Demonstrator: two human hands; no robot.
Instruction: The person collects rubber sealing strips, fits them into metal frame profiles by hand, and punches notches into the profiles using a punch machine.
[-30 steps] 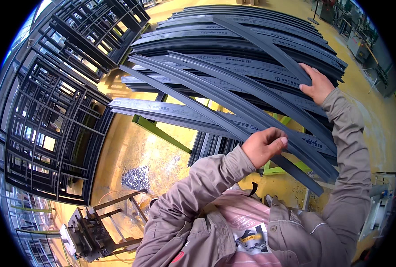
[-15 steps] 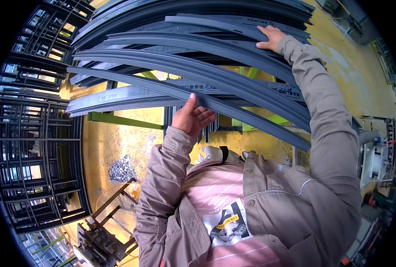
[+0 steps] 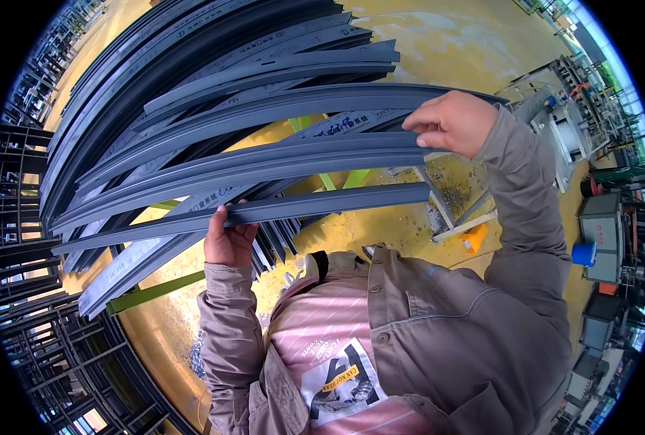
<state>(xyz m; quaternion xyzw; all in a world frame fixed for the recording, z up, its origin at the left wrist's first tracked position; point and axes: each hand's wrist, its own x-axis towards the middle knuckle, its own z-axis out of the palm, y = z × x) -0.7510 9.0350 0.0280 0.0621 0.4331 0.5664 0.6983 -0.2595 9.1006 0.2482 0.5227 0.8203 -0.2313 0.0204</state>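
Yellow floor below; both hands, left and right, apparently grip grey profile strips.

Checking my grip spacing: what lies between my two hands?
Head view: grey profile strips span between left hand and right hand.

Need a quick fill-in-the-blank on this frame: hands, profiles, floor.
1. The left hand grips a long ____-coloured profile from the stack.
2. The right hand holds the end of a profile ____ the one in the left hand.
3. The floor is painted ____.
4. The bucket at the right is ____.

Missing words: grey; above; yellow; blue
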